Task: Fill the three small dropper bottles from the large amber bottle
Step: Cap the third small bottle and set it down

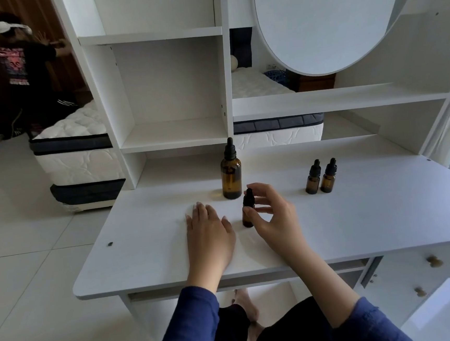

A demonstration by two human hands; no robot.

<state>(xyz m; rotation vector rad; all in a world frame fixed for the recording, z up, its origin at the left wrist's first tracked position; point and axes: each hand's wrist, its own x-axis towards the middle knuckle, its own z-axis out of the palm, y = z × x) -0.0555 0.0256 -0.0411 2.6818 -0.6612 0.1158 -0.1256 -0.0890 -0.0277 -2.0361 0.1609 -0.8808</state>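
The large amber bottle [232, 180] with a black dropper cap stands upright at the middle of the white desk [358, 213]. Just in front of it, to the right, stands one small dropper bottle [248, 218]. My right hand [274, 217] curls around its black cap, with the thumb in front and the fingers behind, touching it. My left hand [209, 231] lies flat, palm down, on the desk left of that bottle and holds nothing. Two more small dropper bottles [313, 179] [329, 176] stand capped, side by side, at the right.
White shelves [174, 136] rise behind the desk, and a round white panel [327, 20] hangs at the upper right. Drawers with knobs [434, 262] sit under the desk's right side. A mattress [81, 155] lies on the floor behind, with another person at the far left.
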